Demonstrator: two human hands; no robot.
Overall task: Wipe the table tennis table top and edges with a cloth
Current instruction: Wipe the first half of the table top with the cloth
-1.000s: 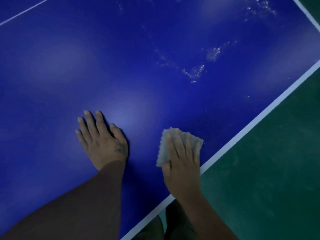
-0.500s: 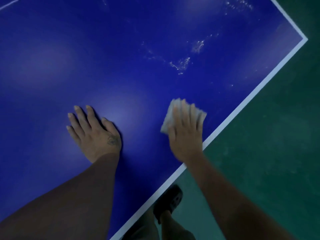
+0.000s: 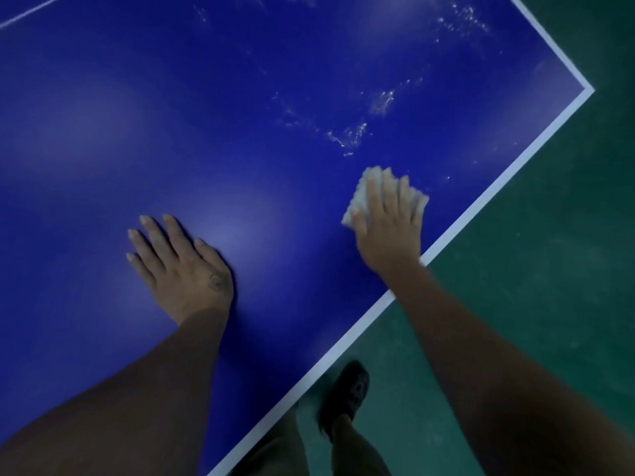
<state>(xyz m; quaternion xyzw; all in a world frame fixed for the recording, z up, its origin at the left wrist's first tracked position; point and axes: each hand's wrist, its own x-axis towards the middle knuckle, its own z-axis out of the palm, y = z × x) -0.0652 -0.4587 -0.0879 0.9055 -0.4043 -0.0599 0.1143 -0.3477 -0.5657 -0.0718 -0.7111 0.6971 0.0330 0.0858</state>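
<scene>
The blue table tennis table top [image 3: 171,115] fills most of the view, with a white edge line [image 3: 498,187] running diagonally to a corner at the upper right. My right hand [image 3: 388,225] lies flat with straight fingers on a pale folded cloth [image 3: 360,197], pressing it onto the blue surface near the white edge. My left hand [image 3: 182,266] rests flat on the table, fingers spread, holding nothing. White smears and specks [image 3: 347,139] lie on the blue surface just beyond the cloth.
A green floor [image 3: 532,304] lies past the table edge on the right and below. My leg and a dark sandal [image 3: 347,396] stand on the floor close to the edge. A thin white centre line [image 3: 31,12] crosses the far left corner.
My right hand has slid the cloth forward along the white edge, away from my body and toward the smears. The left hand stays planted flat. The table corner has come into view.
</scene>
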